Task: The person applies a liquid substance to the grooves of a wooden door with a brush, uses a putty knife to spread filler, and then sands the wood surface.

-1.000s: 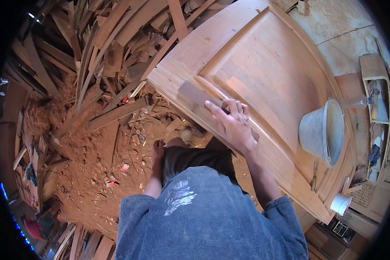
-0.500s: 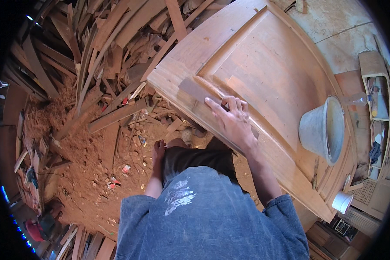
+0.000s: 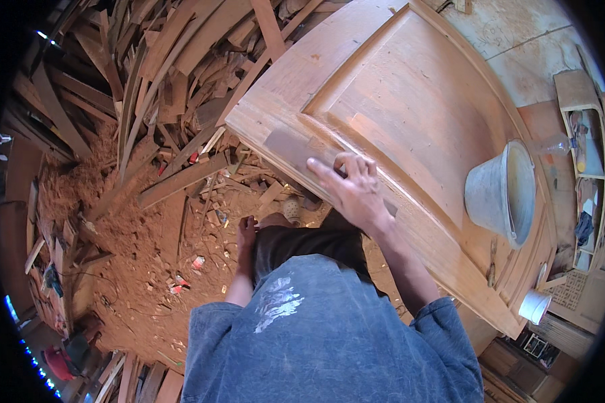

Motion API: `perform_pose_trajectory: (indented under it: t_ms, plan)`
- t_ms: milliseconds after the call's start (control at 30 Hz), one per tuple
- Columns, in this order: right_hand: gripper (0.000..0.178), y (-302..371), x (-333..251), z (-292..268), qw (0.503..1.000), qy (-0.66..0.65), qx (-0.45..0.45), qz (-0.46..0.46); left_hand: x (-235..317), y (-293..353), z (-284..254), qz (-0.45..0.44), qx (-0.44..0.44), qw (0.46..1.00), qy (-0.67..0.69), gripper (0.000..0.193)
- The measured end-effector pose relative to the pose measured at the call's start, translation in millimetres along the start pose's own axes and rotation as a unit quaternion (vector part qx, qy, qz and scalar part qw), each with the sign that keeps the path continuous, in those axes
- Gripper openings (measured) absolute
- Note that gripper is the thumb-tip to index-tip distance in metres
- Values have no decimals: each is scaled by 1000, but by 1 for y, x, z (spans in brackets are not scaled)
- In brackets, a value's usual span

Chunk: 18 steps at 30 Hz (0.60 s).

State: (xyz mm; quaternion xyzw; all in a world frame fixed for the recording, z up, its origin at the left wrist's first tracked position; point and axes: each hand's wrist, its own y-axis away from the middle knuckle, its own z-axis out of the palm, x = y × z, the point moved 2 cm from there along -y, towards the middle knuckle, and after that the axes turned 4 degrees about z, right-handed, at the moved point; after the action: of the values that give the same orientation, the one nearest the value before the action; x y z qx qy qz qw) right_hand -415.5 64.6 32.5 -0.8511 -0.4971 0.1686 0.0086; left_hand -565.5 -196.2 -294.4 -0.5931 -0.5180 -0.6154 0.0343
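Observation:
My right hand (image 3: 356, 188) presses a dark flat strip (image 3: 289, 144), which looks like sandpaper, against the pale edge board of a wooden door panel (image 3: 417, 114). Its thumb and fingers are bent over the strip, whose two ends show beyond the hand. A moulded frame runs beside it around the sunken middle of the panel. Next to my left knee rests my left hand (image 3: 247, 232), fingers loosely bent and a little apart, with nothing visible in it.
A grey bucket (image 3: 501, 195) stands on the panel at the right, with a small white tub (image 3: 534, 307) near its lower corner. Offcuts of wood (image 3: 175, 87) are heaped at the far left. Sawdust (image 3: 134, 269) and scraps cover the ground. Shelving (image 3: 585, 168) stands far right.
My right hand and the strip have slid slightly left over the edge board. My left hand stays beside the knee.

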Motion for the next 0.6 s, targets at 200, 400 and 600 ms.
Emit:
perform_pose_trajectory:
  t_ms: [200,400,600]
  plan:
    - [38,-8,8,0,1000,-7,10,18,-7,-2,-3,19,8,1000,5,40]
    - [39,-8,9,-5,1000,-12,-8,20,-1,-1,1,16,1,1000,-4,40]
    - [39,-10,20,-5,1000,-5,10,24,0,2,-2,-5,-2,1000,-5,40]
